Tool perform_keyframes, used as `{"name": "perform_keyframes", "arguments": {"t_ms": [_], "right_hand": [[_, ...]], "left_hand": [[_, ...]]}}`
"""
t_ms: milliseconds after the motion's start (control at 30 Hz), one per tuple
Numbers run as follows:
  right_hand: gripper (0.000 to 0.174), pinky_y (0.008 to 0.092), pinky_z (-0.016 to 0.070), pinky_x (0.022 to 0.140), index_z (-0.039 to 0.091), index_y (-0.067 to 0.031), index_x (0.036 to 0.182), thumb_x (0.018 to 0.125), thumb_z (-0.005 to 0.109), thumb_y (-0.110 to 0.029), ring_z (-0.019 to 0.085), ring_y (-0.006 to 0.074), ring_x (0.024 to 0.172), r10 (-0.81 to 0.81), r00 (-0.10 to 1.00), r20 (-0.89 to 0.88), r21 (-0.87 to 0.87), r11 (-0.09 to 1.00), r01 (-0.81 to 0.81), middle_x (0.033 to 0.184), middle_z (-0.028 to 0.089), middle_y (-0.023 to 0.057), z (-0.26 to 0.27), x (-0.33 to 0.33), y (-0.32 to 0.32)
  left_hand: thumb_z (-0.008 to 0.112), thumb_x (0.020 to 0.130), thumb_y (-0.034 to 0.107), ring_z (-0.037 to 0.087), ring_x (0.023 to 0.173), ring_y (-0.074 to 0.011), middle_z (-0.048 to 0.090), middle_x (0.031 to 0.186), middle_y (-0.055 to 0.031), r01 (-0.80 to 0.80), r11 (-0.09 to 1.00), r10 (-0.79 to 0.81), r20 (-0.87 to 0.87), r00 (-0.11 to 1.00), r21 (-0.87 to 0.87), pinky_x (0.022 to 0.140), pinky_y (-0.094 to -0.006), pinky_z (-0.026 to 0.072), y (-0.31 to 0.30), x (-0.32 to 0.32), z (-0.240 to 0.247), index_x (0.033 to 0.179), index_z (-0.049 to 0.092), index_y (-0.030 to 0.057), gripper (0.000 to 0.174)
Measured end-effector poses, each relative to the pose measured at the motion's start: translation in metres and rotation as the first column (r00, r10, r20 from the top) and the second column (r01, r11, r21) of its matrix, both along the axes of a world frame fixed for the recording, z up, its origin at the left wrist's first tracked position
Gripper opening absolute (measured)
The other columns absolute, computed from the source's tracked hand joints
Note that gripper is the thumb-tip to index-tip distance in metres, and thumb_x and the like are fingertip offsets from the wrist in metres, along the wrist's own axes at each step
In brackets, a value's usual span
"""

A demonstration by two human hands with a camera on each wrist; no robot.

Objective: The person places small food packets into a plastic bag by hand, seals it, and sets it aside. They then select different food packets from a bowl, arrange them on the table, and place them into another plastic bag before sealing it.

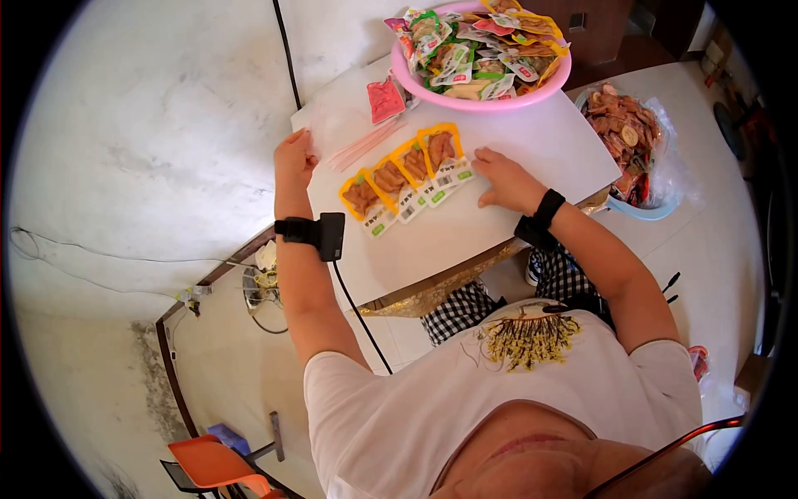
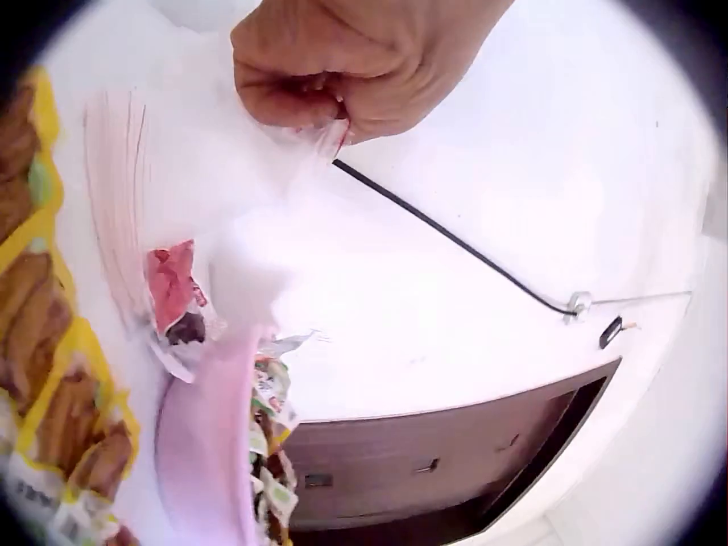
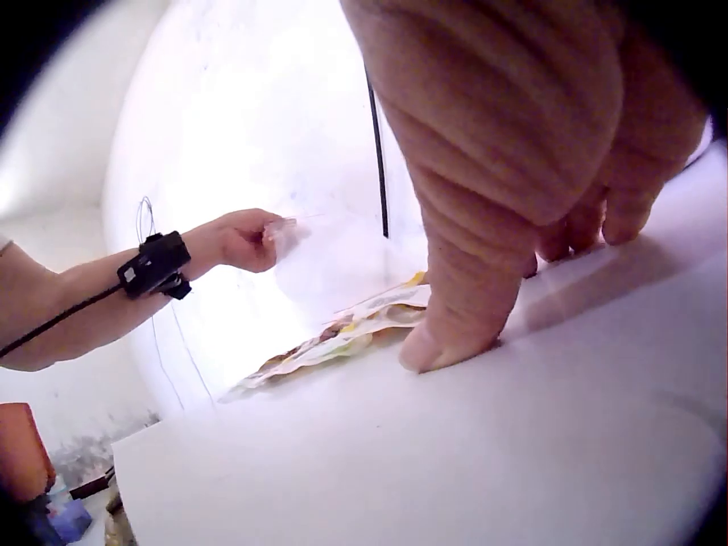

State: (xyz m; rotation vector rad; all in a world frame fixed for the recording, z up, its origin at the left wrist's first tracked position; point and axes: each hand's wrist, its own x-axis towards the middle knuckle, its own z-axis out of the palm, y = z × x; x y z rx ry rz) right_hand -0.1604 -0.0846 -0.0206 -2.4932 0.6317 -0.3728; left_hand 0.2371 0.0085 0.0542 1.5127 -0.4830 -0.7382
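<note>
At the left end of the white table my left hand is raised, its fingertips and thumb pinching a thin clear plastic bag, much of which fades into the white behind it. Several snack packets with yellow-orange edges and brown food inside lie overlapping in a slanted row on the table. Just right of that row is my right hand, its fingers spread and the thumb tip down on the tabletop beside the packets. Pale pink thin strips lie fanned between the left hand and the packets.
A pink basin heaped with mixed snack packets stands at the table's back. Next to it lies a red packet. On the floor at right, a light blue basin holds a clear bag of brown packets. A black cable runs down the wall.
</note>
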Motion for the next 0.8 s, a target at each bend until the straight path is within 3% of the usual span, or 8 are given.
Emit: {"name": "perform_keyframes", "arguments": {"t_ms": [133, 233, 300, 367, 500, 600, 700, 800], "right_hand": [[0.061, 0.0398, 0.0354, 0.107, 0.054, 0.0052, 0.113, 0.063, 0.08, -0.017, 0.038, 0.0383, 0.129, -0.009, 1.0, -0.004, 0.009, 1.0, 0.009, 0.133, 0.044, 0.0241, -0.001, 0.0, 0.0], [0.062, 0.0404, 0.0346, 0.107, 0.053, 0.0053, 0.115, 0.064, 0.08, -0.017, 0.036, 0.0388, 0.131, 0.0, 1.0, -0.017, 0.034, 0.999, 0.001, 0.135, 0.041, 0.024, -0.001, 0.0, -0.001], [0.063, 0.0409, 0.0342, 0.108, 0.053, 0.0053, 0.116, 0.064, 0.08, -0.017, 0.035, 0.0391, 0.131, 0.003, 1.0, -0.019, 0.055, 0.998, -0.002, 0.137, 0.04, 0.0236, -0.001, 0.0, 0.0], [0.064, 0.0411, 0.0337, 0.108, 0.052, 0.0052, 0.117, 0.065, 0.08, -0.017, 0.034, 0.0393, 0.132, 0.001, 1.0, -0.019, 0.065, 0.998, 0.0, 0.138, 0.039, 0.0235, -0.001, 0.0, -0.001], [0.065, 0.0413, 0.0327, 0.109, 0.05, 0.0048, 0.121, 0.066, 0.079, -0.015, 0.032, 0.0395, 0.134, -0.011, 1.0, -0.014, 0.074, 0.997, 0.012, 0.139, 0.038, 0.0235, -0.003, -0.002, 0.0], [0.065, 0.0414, 0.0323, 0.11, 0.049, 0.0046, 0.121, 0.067, 0.078, -0.014, 0.032, 0.0395, 0.134, -0.012, 1.0, -0.012, 0.084, 0.996, 0.013, 0.139, 0.038, 0.0234, -0.004, -0.002, 0.001], [0.065, 0.0413, 0.0322, 0.11, 0.049, 0.0046, 0.122, 0.066, 0.079, -0.014, 0.032, 0.0395, 0.134, -0.013, 1.0, -0.011, 0.087, 0.996, 0.014, 0.139, 0.038, 0.0233, -0.003, -0.002, 0.001], [0.064, 0.0412, 0.0325, 0.109, 0.05, 0.0046, 0.121, 0.067, 0.078, -0.014, 0.033, 0.0395, 0.134, -0.012, 1.0, -0.023, 0.081, 0.997, 0.014, 0.139, 0.038, 0.0232, -0.001, -0.002, 0.002]], "left_hand": [[0.062, 0.089, 0.014, 0.047, 0.056, -0.0086, 0.056, 0.069, 0.0021, -0.119, 0.969, 0.083, -0.17, 0.982, -0.215, 0.048, -0.0233, 0.0378, 0.003, 0.011, 0.024, 0.102, 0.063, 0.0076, 0.015], [0.061, 0.089, 0.013, 0.05, 0.058, -0.0088, 0.059, 0.073, 0.0019, -0.097, 0.968, 0.152, 0.234, 0.96, -0.232, 0.051, -0.0233, 0.0408, -0.003, -0.008, 0.058, 0.101, 0.066, 0.008, 0.013], [0.06, 0.089, 0.012, 0.054, 0.062, -0.0108, 0.062, 0.076, -0.0003, -0.055, 0.982, 0.158, 0.616, 0.772, -0.183, 0.055, -0.0245, 0.0433, -0.02, -0.004, 0.053, 0.098, 0.066, 0.006, 0.012], [0.059, 0.087, 0.009, 0.059, 0.069, -0.0159, 0.066, 0.081, -0.0066, -0.007, 0.989, 0.14, 0.912, 0.385, -0.149, 0.063, -0.0285, 0.0468, -0.041, -0.016, 0.048, 0.097, 0.066, 0.0026, 0.013], [0.057, 0.086, 0.019, 0.061, 0.083, -0.0339, 0.064, 0.089, -0.0133, -0.03, 0.984, -0.172, 0.976, 0.133, 0.178, 0.071, -0.042, 0.0485, -0.082, -0.018, -0.014, 0.088, 0.067, 0.0099, 0.013], [0.064, 0.08, 0.018, 0.062, 0.081, -0.0314, 0.065, 0.086, -0.011, -0.036, 0.914, -0.389, 0.899, 0.202, 0.404, 0.069, -0.0417, 0.049, -0.088, -0.028, -0.048, 0.083, 0.066, 0.0103, 0.008], [0.069, 0.078, 0.019, 0.063, 0.078, -0.0293, 0.066, 0.082, -0.0111, -0.083, 0.851, -0.465, 0.817, 0.34, 0.518, 0.067, -0.0385, 0.0488, -0.087, -0.033, -0.057, 0.084, 0.068, 0.0085, 0.012], [0.069, 0.078, 0.021, 0.064, 0.078, -0.0284, 0.066, 0.083, -0.0107, -0.061, 0.877, -0.428, 0.834, 0.348, 0.476, 0.068, -0.0383, 0.0488, -0.082, -0.032, -0.053, 0.085, 0.07, 0.0086, 0.014]]}}
